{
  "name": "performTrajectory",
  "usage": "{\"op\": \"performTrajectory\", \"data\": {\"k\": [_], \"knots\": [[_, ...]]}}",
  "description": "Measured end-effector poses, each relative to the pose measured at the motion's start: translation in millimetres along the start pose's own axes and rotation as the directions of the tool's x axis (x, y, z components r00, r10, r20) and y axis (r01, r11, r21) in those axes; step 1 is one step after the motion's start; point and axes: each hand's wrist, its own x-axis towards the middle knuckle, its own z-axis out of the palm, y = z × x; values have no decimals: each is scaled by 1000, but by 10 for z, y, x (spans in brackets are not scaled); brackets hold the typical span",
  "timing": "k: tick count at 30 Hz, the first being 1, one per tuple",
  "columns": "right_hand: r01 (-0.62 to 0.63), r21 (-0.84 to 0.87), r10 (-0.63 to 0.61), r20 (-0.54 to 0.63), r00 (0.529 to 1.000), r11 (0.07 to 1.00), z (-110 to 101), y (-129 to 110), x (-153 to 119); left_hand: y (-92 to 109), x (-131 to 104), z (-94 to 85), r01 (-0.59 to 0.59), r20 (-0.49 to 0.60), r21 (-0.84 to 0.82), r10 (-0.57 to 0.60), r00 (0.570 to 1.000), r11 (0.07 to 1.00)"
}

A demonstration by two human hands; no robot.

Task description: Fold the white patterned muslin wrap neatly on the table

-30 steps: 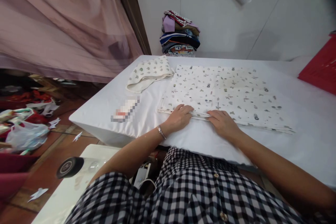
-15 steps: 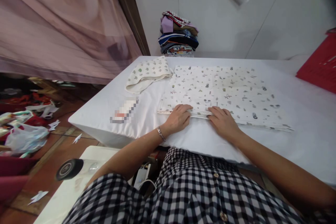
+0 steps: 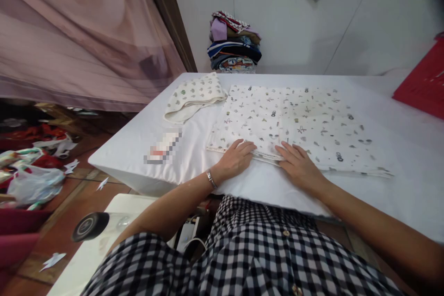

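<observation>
A folded white cloth (image 3: 294, 120) with small scattered prints lies flat on the white-covered table, its layered near edge facing me. On the left part of that edge, my left hand (image 3: 236, 159) rests with fingers stretched out over the fabric. Just to its right, my right hand (image 3: 298, 164) lies on the same edge, fingers extended and slightly apart. Between the fingertips the stacked layers sag a little toward me. Whether the thumbs are tucked under the edge is hidden.
A second folded cloth (image 3: 194, 97) with green prints touches the first at left. Nearer lies a blurred-out flat object (image 3: 163, 146). Folded clothes (image 3: 234, 46) are stacked by the wall. A red bag-like object (image 3: 421, 81) stands at right, and a pink curtain (image 3: 79, 32) hangs at left.
My right hand has slid slightly right and toward me, and the cloth's near right corner has shifted right. The layered edge between my hands now dips more. My left hand is nearly unchanged.
</observation>
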Motion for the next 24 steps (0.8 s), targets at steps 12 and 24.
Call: {"op": "performTrajectory", "data": {"k": [12,24], "knots": [[3,65,-3,-1,1000,998,58,22,-9,10,11,-92,11,-10,-9,-11,1000,1000],[-90,332,93,5,996,939,140,-16,196,47,54,-31,3,5,0,-3,1000,1000]]}}
